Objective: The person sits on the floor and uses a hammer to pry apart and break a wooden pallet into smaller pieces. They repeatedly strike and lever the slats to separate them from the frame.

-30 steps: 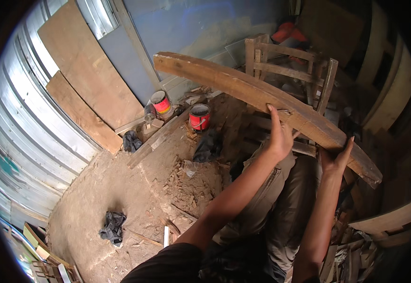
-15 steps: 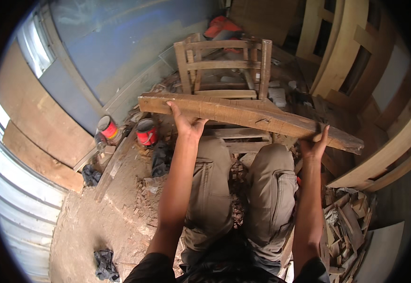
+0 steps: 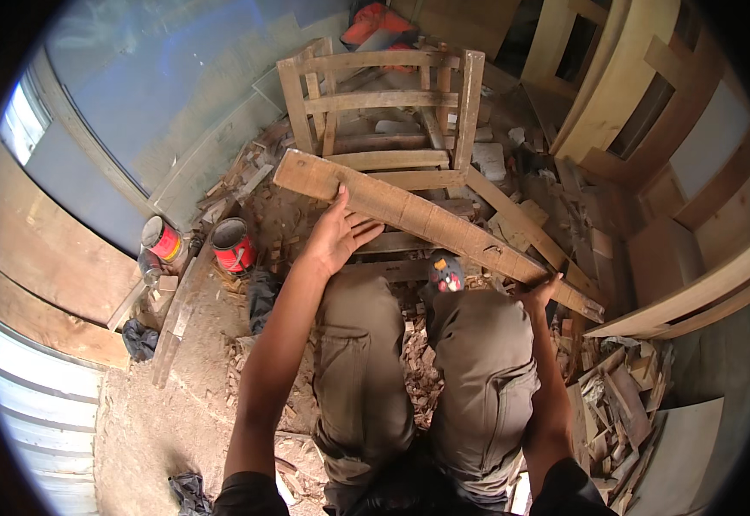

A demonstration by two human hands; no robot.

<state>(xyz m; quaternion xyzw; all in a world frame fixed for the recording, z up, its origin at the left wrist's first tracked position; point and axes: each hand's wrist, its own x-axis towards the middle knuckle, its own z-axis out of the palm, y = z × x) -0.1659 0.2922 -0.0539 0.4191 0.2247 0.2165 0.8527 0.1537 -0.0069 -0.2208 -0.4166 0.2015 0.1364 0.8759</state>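
Note:
A long brown wooden plank (image 3: 427, 219) with a rough, nicked face is held up in front of my knees, sloping down to the right. My left hand (image 3: 337, 237) supports it near the upper left end, thumb on its face and other fingers stretched out beneath. Toward the lower right end, my right hand (image 3: 538, 294) grips the plank from below, and its fingers are partly hidden. Beyond the plank stands a wooden frame with crossbars (image 3: 384, 101), like a chair or stool frame.
Two red cans (image 3: 234, 247) stand on the left, beside a long board (image 3: 187, 314) on the floor. Wood scraps (image 3: 624, 413) are heaped at the right, near leaning panels (image 3: 642, 129). A dark patterned shoe (image 3: 445, 271) shows beyond my knees.
The plank has tilted more steeply, its right end dropping and moving left, both hands still on it. My view has shifted, and the shoe now shows beyond my knees.

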